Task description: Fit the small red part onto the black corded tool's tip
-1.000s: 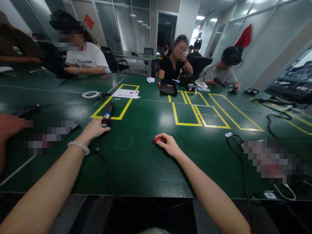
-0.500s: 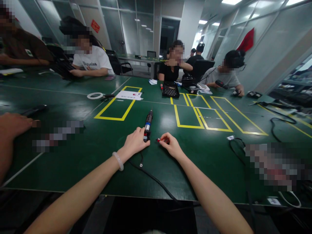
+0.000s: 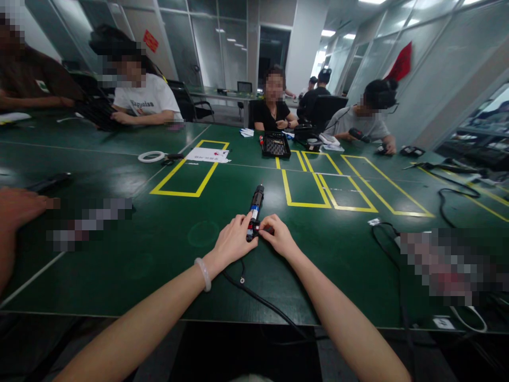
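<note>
A black electric screwdriver (image 3: 257,199) with a blue-and-silver band lies in front of me, its tip pointing away. My left hand (image 3: 236,239) is closed around its rear part from the left. Between the fingertips of my right hand (image 3: 279,236) is a small dark piece (image 3: 267,229) with some red on it; its kind is too small to tell. That piece is at the right side of the screwdriver's rear, and my fingers hide whether it touches. A black cord (image 3: 270,306) runs from under my left hand to the table's near edge.
Yellow tape rectangles (image 3: 306,205) mark the green table (image 3: 159,270). Farther off are a paper sheet (image 3: 204,155), a white ring (image 3: 151,157) and a black compartment tray (image 3: 276,146). Another person's hand (image 3: 24,207) rests at left. Cables (image 3: 384,244) lie at right; several people sit around.
The screwdriver and my left hand have shifted right. My right hand has brought the small piece up to the screwdriver's side. The person across has lowered an arm.
</note>
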Action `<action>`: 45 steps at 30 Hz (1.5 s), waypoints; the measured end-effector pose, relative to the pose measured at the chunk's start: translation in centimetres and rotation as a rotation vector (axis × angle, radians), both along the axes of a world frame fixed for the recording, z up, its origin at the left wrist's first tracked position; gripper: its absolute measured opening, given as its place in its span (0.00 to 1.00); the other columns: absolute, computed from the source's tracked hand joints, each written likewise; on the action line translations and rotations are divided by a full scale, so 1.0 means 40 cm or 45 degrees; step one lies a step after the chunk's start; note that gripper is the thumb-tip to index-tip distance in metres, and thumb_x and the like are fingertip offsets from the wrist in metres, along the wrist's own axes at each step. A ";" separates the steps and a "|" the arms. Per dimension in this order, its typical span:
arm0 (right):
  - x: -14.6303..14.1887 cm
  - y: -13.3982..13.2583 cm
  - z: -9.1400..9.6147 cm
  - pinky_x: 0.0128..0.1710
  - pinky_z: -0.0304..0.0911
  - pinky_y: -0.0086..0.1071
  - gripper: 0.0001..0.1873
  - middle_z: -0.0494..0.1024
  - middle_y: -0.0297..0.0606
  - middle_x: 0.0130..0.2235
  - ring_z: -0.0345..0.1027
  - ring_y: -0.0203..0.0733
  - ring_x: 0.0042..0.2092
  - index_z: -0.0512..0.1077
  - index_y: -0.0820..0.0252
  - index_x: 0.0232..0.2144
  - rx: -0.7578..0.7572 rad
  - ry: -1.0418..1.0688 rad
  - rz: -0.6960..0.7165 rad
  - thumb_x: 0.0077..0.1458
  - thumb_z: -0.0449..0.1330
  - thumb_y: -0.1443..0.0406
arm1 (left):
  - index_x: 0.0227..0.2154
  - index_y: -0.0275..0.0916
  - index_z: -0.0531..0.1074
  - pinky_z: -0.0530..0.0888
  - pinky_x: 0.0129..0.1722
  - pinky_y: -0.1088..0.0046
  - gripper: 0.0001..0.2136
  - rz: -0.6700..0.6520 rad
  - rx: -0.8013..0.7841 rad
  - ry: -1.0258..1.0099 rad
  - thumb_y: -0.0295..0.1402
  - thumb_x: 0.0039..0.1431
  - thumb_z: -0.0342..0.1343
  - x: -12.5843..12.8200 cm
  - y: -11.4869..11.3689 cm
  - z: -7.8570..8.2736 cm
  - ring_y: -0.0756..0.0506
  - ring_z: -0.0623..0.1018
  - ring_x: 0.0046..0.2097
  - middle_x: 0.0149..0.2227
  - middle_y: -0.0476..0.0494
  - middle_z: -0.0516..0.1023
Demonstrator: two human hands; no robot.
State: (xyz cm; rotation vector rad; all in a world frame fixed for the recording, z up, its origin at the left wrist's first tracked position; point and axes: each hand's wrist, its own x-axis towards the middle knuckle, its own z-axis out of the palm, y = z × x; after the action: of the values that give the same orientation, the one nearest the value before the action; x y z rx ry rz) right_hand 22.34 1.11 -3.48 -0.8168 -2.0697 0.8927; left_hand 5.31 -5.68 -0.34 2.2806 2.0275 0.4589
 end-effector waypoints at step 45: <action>0.013 -0.002 -0.006 0.34 0.62 0.31 0.09 0.75 0.37 0.35 0.68 0.37 0.33 0.76 0.59 0.35 -0.038 0.029 -0.075 0.59 0.55 0.66 | 0.65 0.43 0.52 0.69 0.39 0.65 0.30 0.235 -0.022 0.281 0.49 0.62 0.44 -0.151 0.042 0.019 0.37 0.70 0.46 0.49 0.34 0.66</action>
State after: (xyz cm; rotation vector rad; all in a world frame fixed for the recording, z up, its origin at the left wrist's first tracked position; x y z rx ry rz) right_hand 22.84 1.03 -3.72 -0.8752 -2.0066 0.8981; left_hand -0.74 -3.98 0.44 2.2316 2.3469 0.2041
